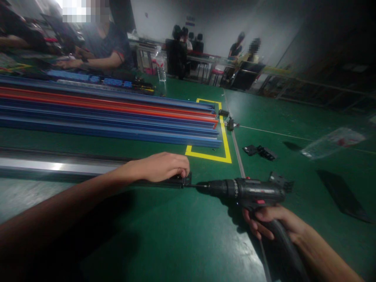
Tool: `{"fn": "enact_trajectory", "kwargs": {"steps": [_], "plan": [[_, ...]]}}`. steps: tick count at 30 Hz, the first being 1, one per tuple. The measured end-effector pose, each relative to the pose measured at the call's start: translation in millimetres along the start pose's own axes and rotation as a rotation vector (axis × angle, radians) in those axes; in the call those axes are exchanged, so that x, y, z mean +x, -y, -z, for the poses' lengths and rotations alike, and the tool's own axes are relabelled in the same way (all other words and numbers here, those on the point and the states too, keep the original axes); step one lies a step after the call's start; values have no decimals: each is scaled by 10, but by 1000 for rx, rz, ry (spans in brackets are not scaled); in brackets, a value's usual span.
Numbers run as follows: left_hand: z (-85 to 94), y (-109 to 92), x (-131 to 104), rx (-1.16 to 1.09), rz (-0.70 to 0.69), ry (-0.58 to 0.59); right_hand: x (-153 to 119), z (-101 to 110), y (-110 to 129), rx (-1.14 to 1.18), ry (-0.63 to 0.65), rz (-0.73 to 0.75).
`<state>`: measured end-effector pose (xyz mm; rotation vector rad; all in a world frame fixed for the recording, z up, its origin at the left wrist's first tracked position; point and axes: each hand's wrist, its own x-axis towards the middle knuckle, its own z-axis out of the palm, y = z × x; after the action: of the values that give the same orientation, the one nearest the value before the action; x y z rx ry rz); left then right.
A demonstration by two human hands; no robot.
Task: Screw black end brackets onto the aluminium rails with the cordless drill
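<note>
My right hand (273, 223) is wrapped round the handle of a black cordless drill (246, 190), which lies level and points left. Its long bit reaches the end of a dark metal profile (164, 183) with a silvery upper face (58, 166). At that end my left hand (164, 166) is closed, fingers curled down by a small black bracket (188, 178). Whether the fingers grip the bracket or the profile is hidden from this angle.
Blue and red-orange profiles (141, 111) lie beyond, ending inside yellow tape (226, 147). Black brackets (263, 152) and a clear plastic bottle (331, 143) lie to the right. Another bottle (161, 70) stands farther back. A co-worker (102, 51) sits across the green table.
</note>
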<state>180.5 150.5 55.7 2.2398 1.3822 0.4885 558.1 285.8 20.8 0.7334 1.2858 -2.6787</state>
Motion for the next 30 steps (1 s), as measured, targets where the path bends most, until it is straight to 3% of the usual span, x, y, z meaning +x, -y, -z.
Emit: {"fn": "enact_trajectory", "kwargs": {"steps": [11,19,30], "plan": [[-7,8,10,-4,-12,-1,1,-17,24,-28,-5,2],[-7,5,10,-5,-2,1,-24,-151,95,-64,-83,-16],[3,-10,13,2,14,3,6,25,10,36,63,-8]]}}
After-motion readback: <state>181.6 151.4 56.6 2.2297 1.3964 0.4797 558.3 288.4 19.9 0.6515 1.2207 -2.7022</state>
